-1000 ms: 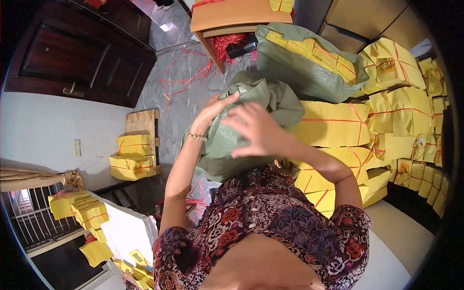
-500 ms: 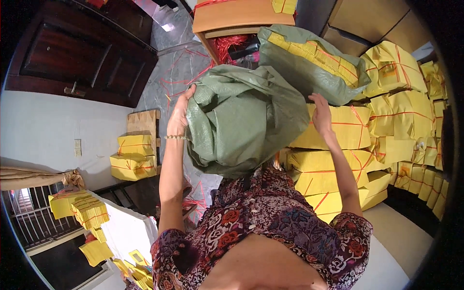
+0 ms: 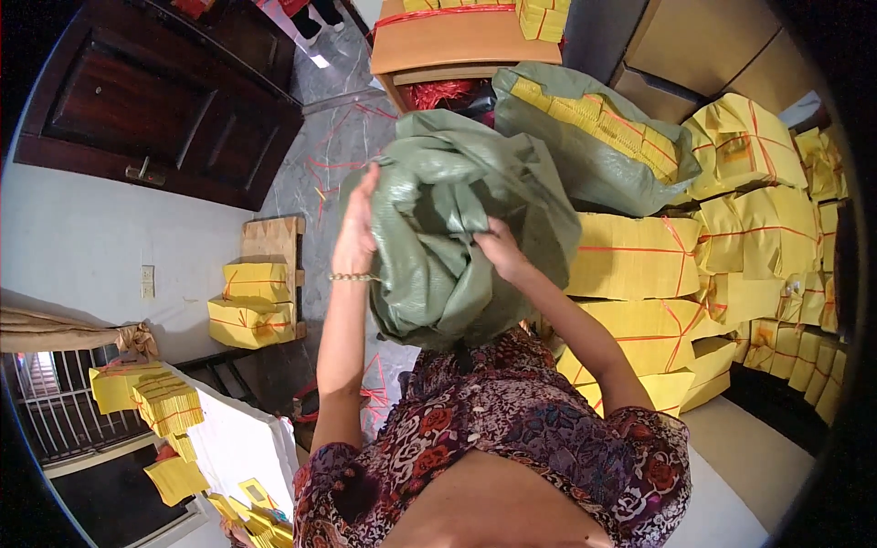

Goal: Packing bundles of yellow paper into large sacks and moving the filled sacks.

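Note:
A large green woven sack point(image 3: 541, 219) hangs bunched up in front of me, its folds gathered round a dark hollow in the middle. My left hand point(image 3: 359, 219) grips the sack's left side, with the fingertips showing at its edge. Near the middle of the sack my right hand point(image 3: 499, 250) is closed, pinching a fold of the fabric. What lies inside or under the sack, if anything, is hidden.
Yellow paper bundles tied with red string point(image 3: 630, 260) are stacked to my right. Another green sack point(image 3: 598, 155), filled with yellow bundles, lies beyond them. An orange-brown table point(image 3: 448, 36) stands ahead; a dark door point(image 3: 137, 119) is at far left. Red strips litter the grey floor.
My right hand has come in from beside the sack's right edge and taken hold of a fold near its middle. The sack's folds have opened into a hollow.

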{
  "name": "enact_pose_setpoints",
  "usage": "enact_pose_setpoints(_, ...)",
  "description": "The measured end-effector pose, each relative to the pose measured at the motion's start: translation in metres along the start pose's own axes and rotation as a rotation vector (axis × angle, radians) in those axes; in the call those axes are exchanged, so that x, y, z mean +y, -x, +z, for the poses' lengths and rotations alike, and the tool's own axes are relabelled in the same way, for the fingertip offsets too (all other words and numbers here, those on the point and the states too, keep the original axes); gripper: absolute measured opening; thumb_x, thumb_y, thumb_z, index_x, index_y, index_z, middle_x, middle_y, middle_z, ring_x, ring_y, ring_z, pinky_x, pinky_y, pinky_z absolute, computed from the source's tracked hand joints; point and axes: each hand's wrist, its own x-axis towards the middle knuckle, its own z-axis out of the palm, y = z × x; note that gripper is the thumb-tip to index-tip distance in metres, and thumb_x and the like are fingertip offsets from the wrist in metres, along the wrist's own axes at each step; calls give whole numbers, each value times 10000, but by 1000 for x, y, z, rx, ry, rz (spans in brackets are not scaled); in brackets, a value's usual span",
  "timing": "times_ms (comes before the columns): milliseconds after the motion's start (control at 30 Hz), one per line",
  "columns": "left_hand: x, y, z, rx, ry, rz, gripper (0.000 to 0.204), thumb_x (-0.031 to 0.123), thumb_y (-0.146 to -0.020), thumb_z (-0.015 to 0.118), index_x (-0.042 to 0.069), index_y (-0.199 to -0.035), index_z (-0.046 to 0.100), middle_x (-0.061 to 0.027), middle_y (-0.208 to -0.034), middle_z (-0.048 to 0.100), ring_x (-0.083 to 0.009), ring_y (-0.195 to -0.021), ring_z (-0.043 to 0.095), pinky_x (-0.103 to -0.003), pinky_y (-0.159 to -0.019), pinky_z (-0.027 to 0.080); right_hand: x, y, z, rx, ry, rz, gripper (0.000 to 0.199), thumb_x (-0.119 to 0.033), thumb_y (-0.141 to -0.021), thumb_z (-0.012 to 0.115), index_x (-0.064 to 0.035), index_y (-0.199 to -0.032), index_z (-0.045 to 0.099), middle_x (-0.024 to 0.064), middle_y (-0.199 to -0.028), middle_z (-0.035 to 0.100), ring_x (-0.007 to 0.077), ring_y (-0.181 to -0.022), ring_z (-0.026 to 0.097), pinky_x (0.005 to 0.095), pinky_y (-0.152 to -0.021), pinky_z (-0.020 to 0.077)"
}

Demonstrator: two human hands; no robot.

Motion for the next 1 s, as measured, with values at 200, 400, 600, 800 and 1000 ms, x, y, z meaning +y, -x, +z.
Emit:
enact_pose_setpoints(200,34,-11,-112,152,32,161,447,416,-898,458,13,-1073,543,-141,-1013,613,-275,-860,609,-403,-791,501,17,28,-132,19,72,29,279,-115,-832,507,-37,-1096,550,51,-1077,568,150,-981,508,296,-866,394)
enact_pose_setpoints(400,47,-14,-198,328,-191,214,531,474,-852,502,9,-1106,535,-173,-1038,598,-290,-910,594,-412,-841,466,13,35,-250,212,-696,23,267,-223,-905,488,-77,-1123,543,70,-1155,568,123,-1025,542,285,-892,435)
enact_pose_setpoints(600,9,-11,-119,662,-1664,668,830,576,-658,670,16,-1232,454,-241,-1215,478,-356,-1123,461,-430,-940,349,-61,60,-165,117,-678,169,298,-252,-896,496,-67,-1124,546,87,-1134,576,212,-1008,552,376,-897,439)
enact_pose_setpoints(800,-75,-16,16,-255,-1792,725,1140,479,-550,786,96,-1411,145,-181,-1412,251,-338,-1318,199,-461,-1056,169,-48,67,-138,17,-7,-324,412,-252,-878,496,-24,-1219,464,98,-1207,524,212,-1102,490,358,-976,375)
enact_pose_setpoints(1000,-92,-78,-42,-237,-1220,509,384,108,-838,541,60,-1215,492,-70,-1130,584,-193,-1034,533,-322,-915,401,1,10,-226,-14,-589,-148,391,-229,-876,473,-16,-1204,469,118,-1190,531,233,-1093,497,341,-957,385)
